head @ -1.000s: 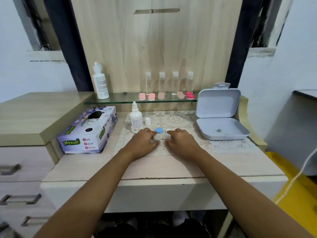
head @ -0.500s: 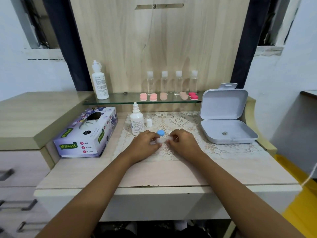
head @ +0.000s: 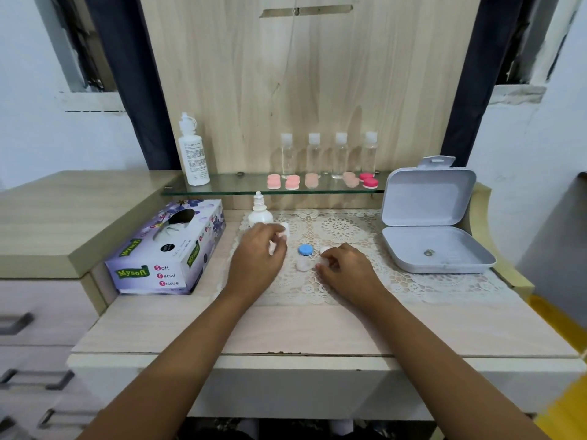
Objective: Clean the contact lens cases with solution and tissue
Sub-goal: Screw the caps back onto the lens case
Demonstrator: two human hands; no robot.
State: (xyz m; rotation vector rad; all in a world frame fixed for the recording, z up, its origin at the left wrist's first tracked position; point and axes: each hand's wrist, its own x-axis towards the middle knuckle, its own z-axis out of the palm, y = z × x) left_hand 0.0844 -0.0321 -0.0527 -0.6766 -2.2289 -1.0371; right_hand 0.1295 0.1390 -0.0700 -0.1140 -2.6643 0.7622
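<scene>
- The job looks to be in its early part: one contact lens case (head: pixel 305 264) lies opened on the lace mat (head: pixel 343 230), near the middle, with its blue cap (head: pixel 305 249) just beyond it and a white cap (head: pixel 324 250) to the right of that.
- The small solution bottle (head: pixel 259 214) stands at the far left of the mat with its nozzle bare, so it seems ready for pouring; I cannot tell whether any solution is in the wells yet.
- No loose tissue shows on the table; the tissue box (head: pixel 165 252) sits to the left, so wiping seems not yet begun.
- More lens cases, pink and peach (head: pixel 320 181), wait on the glass shelf (head: pixel 222 189) at the far side, so most of the work is probably left.
- The left hand (head: pixel 259 252) reaches toward the bottle, fingers curled around a small white piece, likely the bottle's cap (head: pixel 283 230).
- The right hand (head: pixel 346 269) rests on the mat, fingertips pinched on the right end of the case, steadying it.
</scene>
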